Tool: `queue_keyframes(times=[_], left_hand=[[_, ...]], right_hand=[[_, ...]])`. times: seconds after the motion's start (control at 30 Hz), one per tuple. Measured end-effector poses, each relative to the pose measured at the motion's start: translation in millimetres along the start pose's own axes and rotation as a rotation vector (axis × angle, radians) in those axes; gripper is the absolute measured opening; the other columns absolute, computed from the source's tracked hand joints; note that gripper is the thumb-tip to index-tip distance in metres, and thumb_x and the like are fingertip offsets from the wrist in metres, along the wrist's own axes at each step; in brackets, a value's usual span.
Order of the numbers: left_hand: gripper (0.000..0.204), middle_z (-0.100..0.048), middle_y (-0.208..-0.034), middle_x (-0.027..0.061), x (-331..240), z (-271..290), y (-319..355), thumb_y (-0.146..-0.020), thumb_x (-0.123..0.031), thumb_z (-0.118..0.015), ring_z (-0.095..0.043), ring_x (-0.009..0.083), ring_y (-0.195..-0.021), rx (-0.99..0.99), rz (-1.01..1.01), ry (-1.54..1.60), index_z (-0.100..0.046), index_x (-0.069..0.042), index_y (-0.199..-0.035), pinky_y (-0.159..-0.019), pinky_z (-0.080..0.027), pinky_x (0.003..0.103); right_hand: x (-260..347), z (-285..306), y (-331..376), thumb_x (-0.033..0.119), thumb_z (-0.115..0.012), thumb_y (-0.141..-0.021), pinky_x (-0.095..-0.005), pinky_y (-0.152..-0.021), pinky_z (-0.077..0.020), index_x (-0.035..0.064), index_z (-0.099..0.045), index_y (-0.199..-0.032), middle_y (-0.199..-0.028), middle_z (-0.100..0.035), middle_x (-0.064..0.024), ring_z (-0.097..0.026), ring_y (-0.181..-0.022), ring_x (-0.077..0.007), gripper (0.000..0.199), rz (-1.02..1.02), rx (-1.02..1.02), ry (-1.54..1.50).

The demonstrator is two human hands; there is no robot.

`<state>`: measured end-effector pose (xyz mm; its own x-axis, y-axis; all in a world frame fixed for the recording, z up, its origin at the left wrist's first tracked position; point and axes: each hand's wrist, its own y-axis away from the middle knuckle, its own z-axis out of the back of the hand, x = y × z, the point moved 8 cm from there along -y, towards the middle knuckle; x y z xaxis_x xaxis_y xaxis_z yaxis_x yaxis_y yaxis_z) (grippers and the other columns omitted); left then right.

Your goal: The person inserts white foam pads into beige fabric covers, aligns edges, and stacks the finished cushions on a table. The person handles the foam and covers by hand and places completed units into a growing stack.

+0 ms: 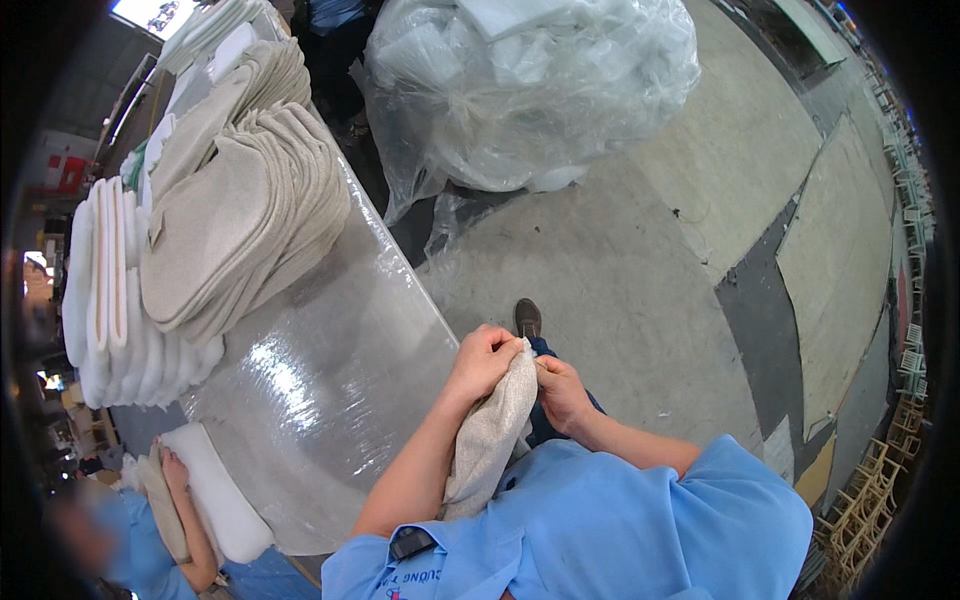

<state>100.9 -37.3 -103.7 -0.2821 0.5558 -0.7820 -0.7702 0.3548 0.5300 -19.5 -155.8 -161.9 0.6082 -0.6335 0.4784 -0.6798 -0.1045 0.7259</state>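
Observation:
A beige woven fabric cover [490, 440] hangs bunched and narrow against the front of my blue shirt. My left hand [484, 362] pinches its upper end, fingers closed on the cloth. On the other side of that same end, my right hand [563, 395] is closed with thumb and fingertips at the cloth's edge. A small whitish bit shows between the hands at the tip; I cannot make out what it is. The cover's lower part is partly hidden by my left forearm.
To my left stands a plastic-covered table [330, 370] bearing stacked beige covers [230, 220] and white foam pads [105, 300]. A co-worker [150, 530] handles a white pad at its near end. Ahead sits a large clear bag [530, 90] of white filling. Chair frames [865, 500] line the right.

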Motion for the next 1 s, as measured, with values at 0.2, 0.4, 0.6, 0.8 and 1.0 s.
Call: queue_keyframes(times=[0.2,0.4,0.6,0.8,1.0], left_hand=[[0.028,-0.070,-0.085,0.0083,-27,-13,-10,-0.098,-0.029,-0.074,-0.063,0.0165,-0.079,0.402,0.090,-0.123,-0.077,-0.001,-0.099,-0.073,-0.051,0.035],[0.027,-0.069,-0.078,0.0061,-32,-26,-22,-0.098,-0.027,-0.073,-0.061,0.0144,-0.074,0.392,-0.002,-0.175,-0.071,-0.002,-0.087,-0.069,-0.051,0.035],[0.026,-0.070,-0.075,0.0091,-7,-37,-21,-0.094,-0.026,-0.075,-0.064,0.0176,-0.070,0.141,0.014,-0.039,-0.071,-0.002,-0.085,-0.067,-0.052,0.037],[0.026,-0.069,-0.073,0.0123,8,-41,-26,-0.093,-0.024,-0.074,-0.065,0.0216,-0.068,0.093,-0.042,0.032,-0.068,-0.002,-0.083,-0.066,-0.052,0.039],[0.025,-0.068,-0.076,0.0138,17,-25,-28,-0.094,-0.021,-0.073,-0.065,0.0237,-0.069,0.043,-0.063,0.126,-0.067,0.000,-0.083,-0.067,-0.051,0.041]], right_hand=[[-9,-4,14,0.033,-0.060,-0.113,-0.0288,-0.075,-0.0493,0.0116,-0.067,-0.106,-0.093,-0.068,0.0017,-0.062,-0.084,-0.0097,0.024,0.013,-0.102,-0.131],[-5,-24,15,0.043,-0.050,-0.115,-0.0401,-0.085,-0.0578,0.0084,-0.064,-0.123,-0.108,-0.069,-0.0060,-0.068,-0.095,-0.0196,0.038,-0.165,-0.244,-0.316],[-6,-15,5,0.044,-0.048,-0.115,-0.0432,-0.081,-0.0604,0.0076,-0.065,-0.120,-0.108,-0.070,-0.0073,-0.071,-0.094,-0.0237,0.040,-0.191,-0.319,-0.251],[-18,-12,0,0.037,-0.051,-0.113,-0.0424,-0.078,-0.0617,0.0087,-0.065,-0.115,-0.101,-0.070,-0.0065,-0.072,-0.088,-0.0242,0.032,-0.157,-0.219,-0.352],[-33,-5,-25,0.038,-0.050,-0.113,-0.0423,-0.076,-0.0620,0.0091,-0.064,-0.114,-0.100,-0.070,-0.0078,-0.073,-0.086,-0.0265,0.032,-0.147,-0.269,-0.199]])
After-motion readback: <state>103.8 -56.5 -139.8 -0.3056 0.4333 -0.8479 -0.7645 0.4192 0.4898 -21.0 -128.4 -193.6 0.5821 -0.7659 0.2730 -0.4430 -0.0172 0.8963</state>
